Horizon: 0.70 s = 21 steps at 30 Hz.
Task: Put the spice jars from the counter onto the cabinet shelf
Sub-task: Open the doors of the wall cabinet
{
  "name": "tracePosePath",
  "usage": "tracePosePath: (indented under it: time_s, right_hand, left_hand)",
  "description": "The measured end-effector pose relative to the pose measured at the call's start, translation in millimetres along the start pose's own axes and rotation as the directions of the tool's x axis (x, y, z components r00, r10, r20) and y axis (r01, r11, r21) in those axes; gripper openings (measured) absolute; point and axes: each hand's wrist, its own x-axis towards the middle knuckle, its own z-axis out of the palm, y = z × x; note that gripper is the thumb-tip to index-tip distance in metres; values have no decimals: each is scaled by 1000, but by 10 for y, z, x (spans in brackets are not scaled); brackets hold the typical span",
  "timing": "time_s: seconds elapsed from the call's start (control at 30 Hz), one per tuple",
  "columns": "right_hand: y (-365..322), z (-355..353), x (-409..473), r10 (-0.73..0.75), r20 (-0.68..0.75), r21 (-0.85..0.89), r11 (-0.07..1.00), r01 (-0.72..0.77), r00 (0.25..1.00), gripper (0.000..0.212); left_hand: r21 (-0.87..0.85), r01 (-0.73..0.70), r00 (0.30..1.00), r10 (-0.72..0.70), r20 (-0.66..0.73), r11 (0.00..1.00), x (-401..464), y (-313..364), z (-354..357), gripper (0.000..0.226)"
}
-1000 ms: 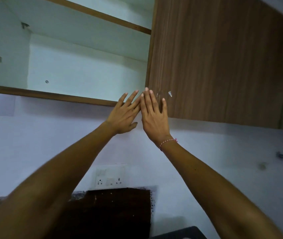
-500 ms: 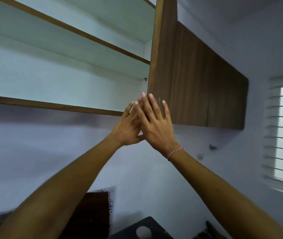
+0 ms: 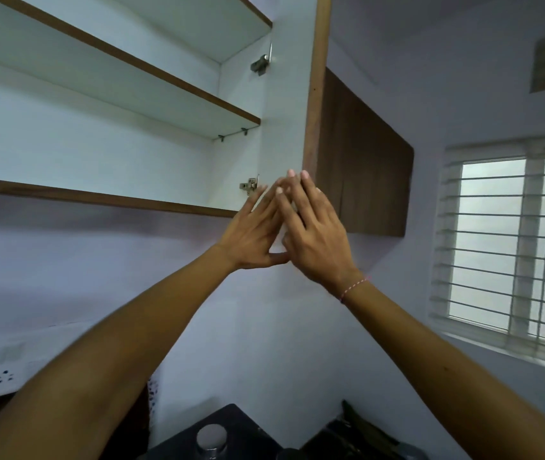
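Observation:
An open wall cabinet with white insides fills the upper left. Its lowest shelf (image 3: 98,198) has a brown front edge and nothing visible on it; a second shelf (image 3: 171,82) sits above. The cabinet door (image 3: 289,111) stands swung out, showing its white inner face and brown edge. My left hand (image 3: 251,235) and my right hand (image 3: 316,242) are raised side by side with fingers stretched flat against the door's lower corner, overlapping at the fingertips. Neither hand holds anything. No spice jar is in view.
A closed brown cabinet (image 3: 364,167) continues to the right of the door. A barred window (image 3: 510,247) is on the right wall. A wall socket (image 3: 5,376) sits low left. A black surface (image 3: 247,429) with a round silver cap (image 3: 211,436) lies at the bottom.
The cabinet door has swung outward to the right, from showing its brown front to showing its white inner face. Both hands stayed on its lower corner. My view turned right.

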Motion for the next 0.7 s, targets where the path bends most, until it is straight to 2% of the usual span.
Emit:
tracePosePath:
  time_s: [0.2, 0.43, 0.5, 0.6, 0.7]
  right_hand:
    - [559, -87, -320, 2, 60, -17, 1000, -1, 998, 49]
    - [1045, -117, -627, 54, 194, -254, 967, -3, 980, 49]
    - [1164, -113, -736, 131, 266, -277, 959, -54, 955, 52]
    - [1347, -59, -906, 254, 405, -310, 942, -129, 879, 58]
    - [1556, 49, -1045, 322, 486, -352, 923, -156, 813, 64]
  left_hand:
    - [-166, -43, 998, 33, -62, 985, 408, 444, 154, 98]
    - [-169, -115, 993, 111, -33, 979, 769, 709, 306, 104]
    - [-173, -126, 992, 125, -16, 977, 872, 825, 370, 105]
    - [-173, -136, 989, 143, 28, 975, 995, 1004, 502, 104]
    - [-184, -116, 987, 134, 90, 976, 1087, 1171, 687, 105]
